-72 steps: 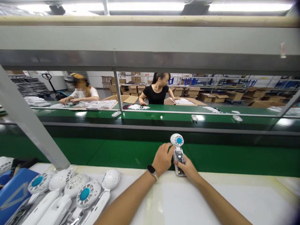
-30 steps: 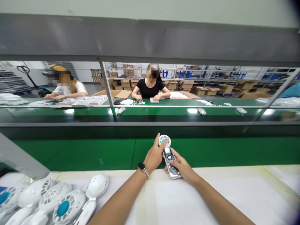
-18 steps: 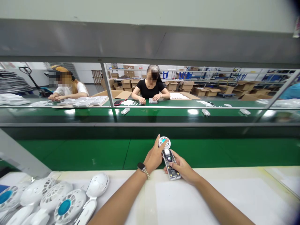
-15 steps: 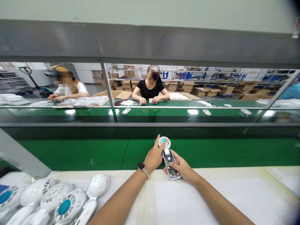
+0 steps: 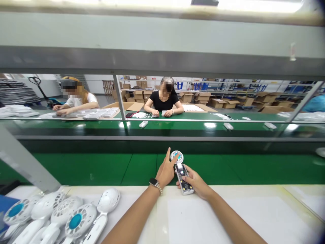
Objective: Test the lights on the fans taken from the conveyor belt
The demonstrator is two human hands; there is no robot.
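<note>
A small handheld fan [image 5: 186,187] with a white round head, a blue centre and an opened handle showing its circuit board is held over the bench's back edge. My right hand [image 5: 196,182] grips the handle, thumb on its face. At the fan head, my left hand [image 5: 167,170], with a watch on its wrist, holds the head's left side; one finger points up and another lies across the front grille. Several white fans [image 5: 80,220] lie at the lower left, some with blue centres.
A green conveyor belt [image 5: 101,167] runs beyond the white bench [image 5: 228,210]. White casings [image 5: 143,124] lie on the farther belt. Two people sit across, one in black [image 5: 164,101], handling small parts. A slanted metal post [image 5: 27,157] stands at the left, with a shelf overhead.
The camera view has tilted up slightly. White casings on the far belt have shifted right. A white item has appeared at the right edge. Both hands keep their hold on the fan.
</note>
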